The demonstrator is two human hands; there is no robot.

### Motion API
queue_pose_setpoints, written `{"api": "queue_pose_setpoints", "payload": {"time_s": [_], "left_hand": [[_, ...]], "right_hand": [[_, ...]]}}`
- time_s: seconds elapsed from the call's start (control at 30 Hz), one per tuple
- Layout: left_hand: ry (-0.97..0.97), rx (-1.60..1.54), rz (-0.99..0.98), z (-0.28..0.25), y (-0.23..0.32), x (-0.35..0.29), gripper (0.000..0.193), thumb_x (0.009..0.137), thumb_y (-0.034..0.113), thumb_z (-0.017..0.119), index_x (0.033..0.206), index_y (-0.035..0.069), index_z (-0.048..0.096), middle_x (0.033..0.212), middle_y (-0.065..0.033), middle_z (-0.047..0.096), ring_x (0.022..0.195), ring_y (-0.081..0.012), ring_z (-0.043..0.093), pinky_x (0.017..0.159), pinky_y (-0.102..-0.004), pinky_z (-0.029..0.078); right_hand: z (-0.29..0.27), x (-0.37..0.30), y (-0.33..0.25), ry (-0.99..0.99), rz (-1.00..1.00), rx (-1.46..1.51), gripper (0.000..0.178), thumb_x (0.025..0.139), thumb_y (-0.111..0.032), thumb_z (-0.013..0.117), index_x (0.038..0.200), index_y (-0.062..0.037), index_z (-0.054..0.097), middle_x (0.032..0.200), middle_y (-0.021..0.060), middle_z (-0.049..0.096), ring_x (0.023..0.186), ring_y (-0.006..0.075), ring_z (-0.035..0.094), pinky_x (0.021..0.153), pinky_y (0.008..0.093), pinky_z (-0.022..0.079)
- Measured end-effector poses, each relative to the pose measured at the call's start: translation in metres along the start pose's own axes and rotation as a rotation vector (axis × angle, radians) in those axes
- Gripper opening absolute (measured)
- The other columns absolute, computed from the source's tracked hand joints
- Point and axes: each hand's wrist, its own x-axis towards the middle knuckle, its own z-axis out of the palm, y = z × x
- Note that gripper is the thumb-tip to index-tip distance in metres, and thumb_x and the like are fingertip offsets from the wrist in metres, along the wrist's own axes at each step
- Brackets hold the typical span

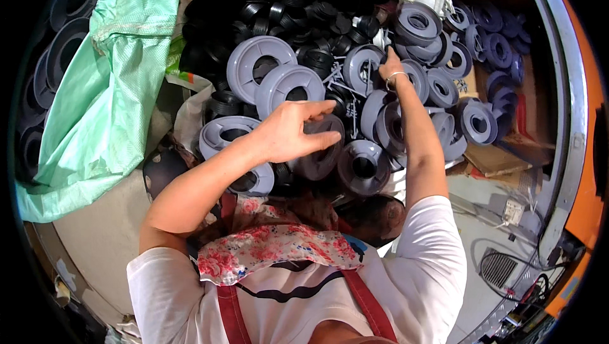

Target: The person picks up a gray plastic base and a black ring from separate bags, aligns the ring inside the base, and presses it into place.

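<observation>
My left hand [295, 129] hovers over a pile of plastic rings, thumb and fingers spread apart with nothing between them. Below its fingers lies a darker, shaded grey ring [328, 153]. Just beyond the hand, a large grey flanged ring [288, 84] leans against another large grey ring [244, 68]. My right hand [392, 66] reaches to the far right of the pile, fingers drawn together between a grey ring [351, 65] and a stack of grey rings [412, 33]. Whatever its fingertips grip is hidden. Thin white plastic pieces [353, 115] lie among the rings.
Small black ringed parts [279, 17] fill the back of the pile. A green woven sack [127, 46] hangs at left, with dark rings [63, 46] beyond it. At right stands a cardboard box [536, 112] with bluish-grey rings; cables [507, 274] lie on the floor below.
</observation>
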Motion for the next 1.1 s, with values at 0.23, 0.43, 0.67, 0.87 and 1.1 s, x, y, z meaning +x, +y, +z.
{"api": "queue_pose_setpoints", "payload": {"time_s": [0.23, 0.43, 0.67, 0.87, 1.1], "left_hand": [[0.188, -0.313, -0.224, -0.008, -0.026, 0.029, 0.036, 0.081, 0.012, 0.064, 0.112, -0.004, 0.054, 0.101, -0.0069, 0.061, 0.093, -0.0109, 0.057, 0.083, -0.0241, 0.045], [0.511, -0.179, 0.029, -0.005, -0.039, 0.055, 0.076, 0.073, 0.023, 0.072, 0.131, -0.005, 0.031, 0.118, -0.0171, 0.053, 0.103, -0.02, 0.054, 0.089, -0.0294, 0.042], [0.678, 0.182, 0.174, -0.04, -0.009, 0.061, 0.055, 0.064, 0.02, 0.078, 0.109, 0.001, 0.052, 0.1, -0.0087, 0.056, 0.09, -0.0168, 0.056, 0.079, -0.0295, 0.046], [0.801, 0.224, 0.204, -0.056, -0.001, 0.051, 0.069, 0.06, 0.029, 0.081, 0.112, -0.001, 0.047, 0.105, -0.0148, 0.049, 0.096, -0.0244, 0.052, 0.082, -0.0337, 0.044], [0.673, -0.004, 0.247, -0.042, 0.004, 0.049, 0.058, 0.071, 0.028, 0.075, 0.114, 0.0, 0.048, 0.1, -0.0069, 0.058, 0.085, -0.0147, 0.057, 0.078, -0.0274, 0.047]], "right_hand": [[-0.03, 0.008, 0.016, -0.006, -0.072, 0.03, 0.024, 0.079, -0.019, 0.059, 0.098, -0.0048, 0.063, 0.108, 0.0212, 0.057, 0.1, 0.0376, 0.054, 0.085, 0.0415, 0.044], [-0.081, -0.03, -0.098, 0.107, -0.429, 0.485, 0.025, 0.085, -0.021, 0.056, 0.1, -0.0011, 0.061, 0.087, 0.0157, 0.061, 0.077, 0.0248, 0.06, 0.068, 0.034, 0.048], [-0.016, 0.046, -0.071, 0.057, -0.181, 0.148, 0.034, 0.083, -0.03, 0.059, 0.094, 0.0014, 0.06, 0.094, 0.0215, 0.062, 0.082, 0.0358, 0.06, 0.078, 0.0388, 0.049], [-0.004, 0.019, -0.083, 0.068, -0.14, 0.198, 0.02, 0.078, -0.021, 0.061, 0.089, -0.0047, 0.064, 0.092, 0.017, 0.063, 0.085, 0.0358, 0.058, 0.077, 0.0405, 0.046], [-0.113, -0.095, -0.161, 0.551, -0.702, 0.646, 0.011, 0.071, -0.001, 0.066, 0.08, -0.0012, 0.061, 0.103, 0.0153, 0.059, 0.093, 0.028, 0.055, 0.08, 0.0327, 0.045]]}}
